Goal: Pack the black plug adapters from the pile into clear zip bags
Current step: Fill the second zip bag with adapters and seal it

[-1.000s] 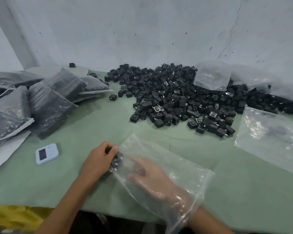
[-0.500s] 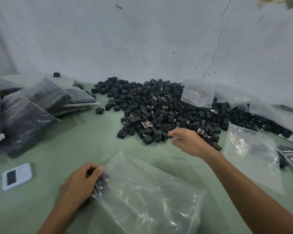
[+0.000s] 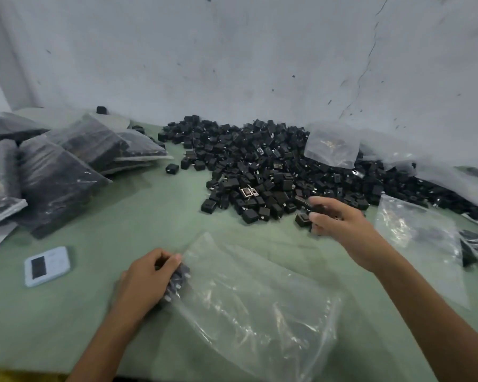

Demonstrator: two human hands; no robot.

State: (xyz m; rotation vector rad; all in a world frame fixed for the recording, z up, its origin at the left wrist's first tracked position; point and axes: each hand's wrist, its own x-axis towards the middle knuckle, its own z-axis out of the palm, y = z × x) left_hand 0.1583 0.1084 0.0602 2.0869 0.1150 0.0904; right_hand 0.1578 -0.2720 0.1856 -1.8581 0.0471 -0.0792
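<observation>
A big pile of black plug adapters (image 3: 262,166) covers the far middle of the green table. In front of me lies a clear zip bag (image 3: 257,299), its closed corner holding a few adapters (image 3: 178,277). My left hand (image 3: 146,279) grips that corner of the bag over the adapters inside. My right hand (image 3: 340,221) is at the pile's near edge, fingers curled round black adapters (image 3: 315,209).
Several filled bags of adapters (image 3: 61,166) are stacked at the left. A small white timer (image 3: 47,266) lies near the left front. Empty clear bags (image 3: 422,238) lie at the right, and another bag (image 3: 331,146) rests on the pile. A white wall stands behind.
My right hand has come out of the bag and reached to the pile, where it now closes on adapters. My left hand has kept its hold on the bag's corner.
</observation>
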